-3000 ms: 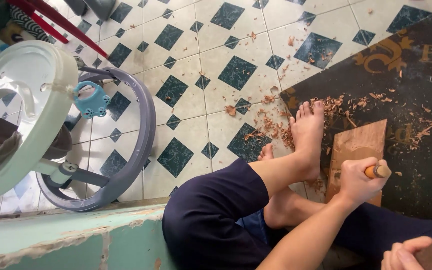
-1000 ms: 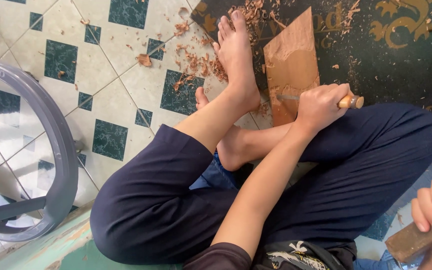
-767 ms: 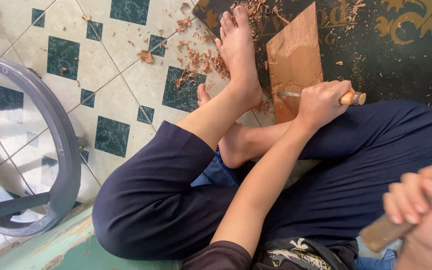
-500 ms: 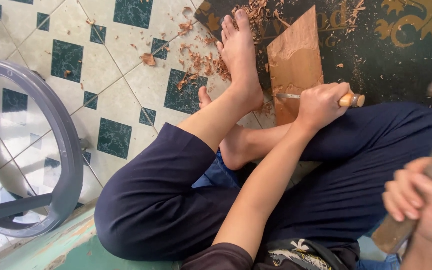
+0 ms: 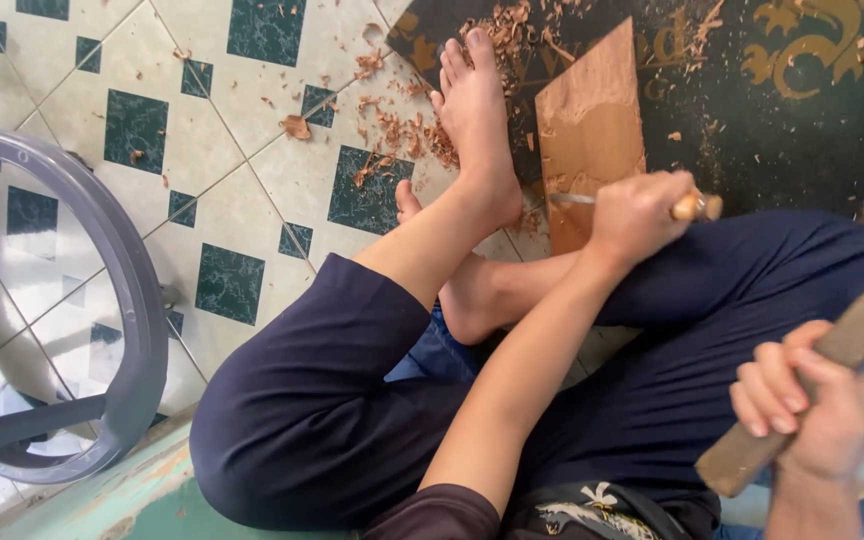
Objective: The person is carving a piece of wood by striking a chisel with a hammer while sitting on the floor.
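Looking down from the head camera, we see a floor of pale tiles (image 5: 252, 170) set with dark green squares, and beyond it a dark mat (image 5: 802, 120) with gold ornament. Wood shavings (image 5: 392, 130) lie scattered over both, thickest near the toes of our bare foot (image 5: 477, 120).

We sit cross-legged in dark trousers (image 5: 352, 400). A flat wooden board (image 5: 592, 130) lies on the mat just beside that foot, its near end pale and cut.

Our left hand (image 5: 637, 215) is closed tight around a chisel (image 5: 687, 207), whose light wooden handle sticks out past the knuckles while its metal blade points at the near end of the board and seems to touch it.

Our right hand (image 5: 802, 410) is wrapped firmly round the shaft of a wooden mallet (image 5: 852, 340), lifted above our knee and apart from the chisel; its far end near the frame's edge is blurred.

At the left stands a grey ringed frame (image 5: 122, 300) on the tiles.
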